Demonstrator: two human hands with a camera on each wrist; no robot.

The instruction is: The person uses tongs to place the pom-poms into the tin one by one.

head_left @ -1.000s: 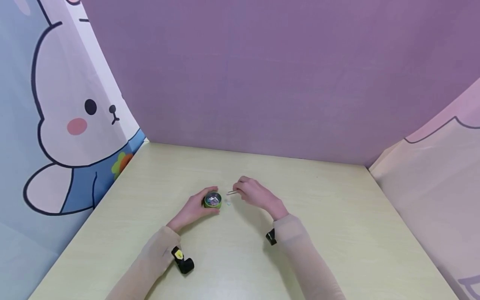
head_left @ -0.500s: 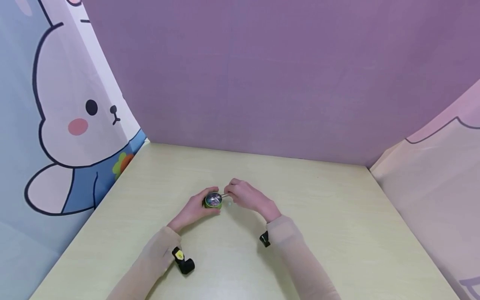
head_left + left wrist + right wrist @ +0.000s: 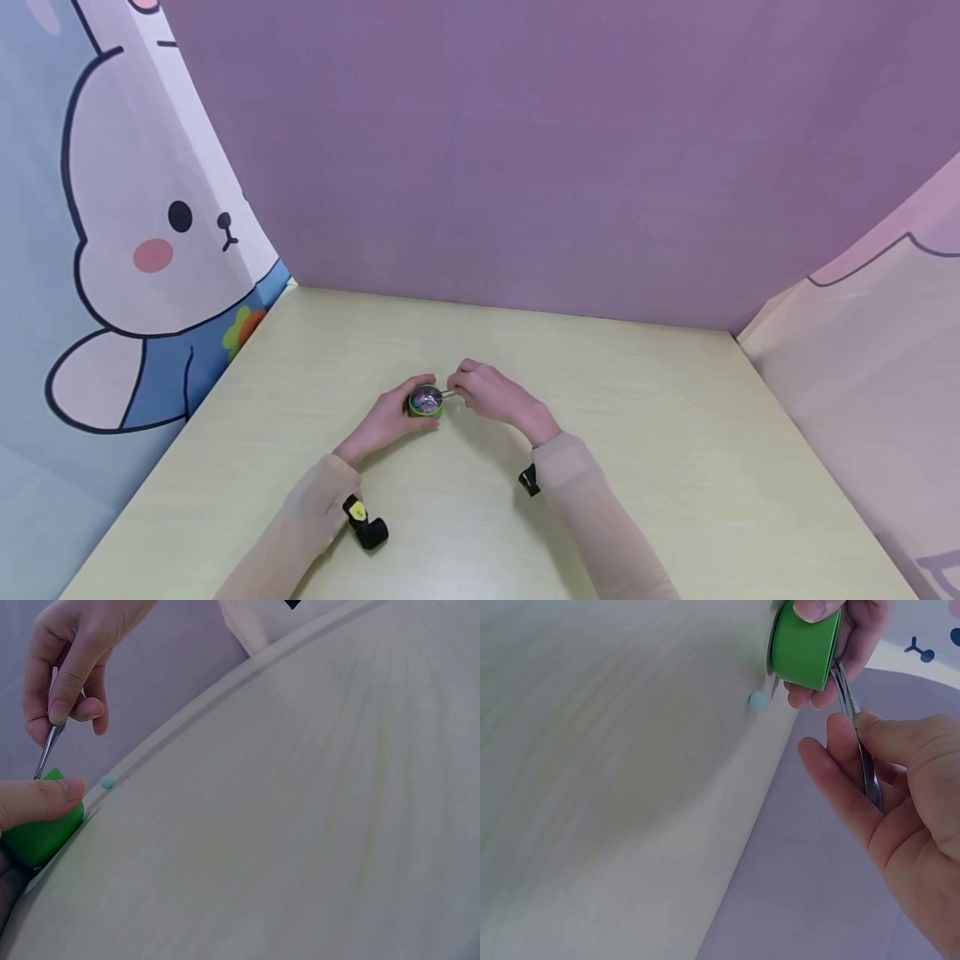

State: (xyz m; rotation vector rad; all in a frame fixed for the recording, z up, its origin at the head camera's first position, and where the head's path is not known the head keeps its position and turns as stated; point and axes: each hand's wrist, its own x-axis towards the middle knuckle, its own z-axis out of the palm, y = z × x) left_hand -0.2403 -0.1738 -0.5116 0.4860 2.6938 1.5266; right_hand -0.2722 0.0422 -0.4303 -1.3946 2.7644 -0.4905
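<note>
My left hand (image 3: 388, 419) grips a small green round tin (image 3: 801, 649) with a shiny metal inside, thumb and fingers on opposite sides. It stands on the table, and small, blurred contents show in it in the head view. In my right hand (image 3: 497, 395) I pinch metal tweezers (image 3: 867, 769) between thumb and fingers. Their tips reach over the tin's rim into its mouth; whether they hold anything is hidden. A light-blue bead (image 3: 757, 700) lies on the table beside the tin, also visible as a tiny ball (image 3: 107, 781) in the left wrist view.
The pale wooden table (image 3: 675, 433) extends on all sides of the hands. A purple cloth wall (image 3: 525, 167) stands behind it, with a rabbit-printed curtain (image 3: 150, 192) at the left. A black wrist camera (image 3: 366, 523) sits on the left sleeve.
My right hand has moved left with the tweezers, from beside the tin to its rim, tips now in its mouth. The left hand and the tin stay put.
</note>
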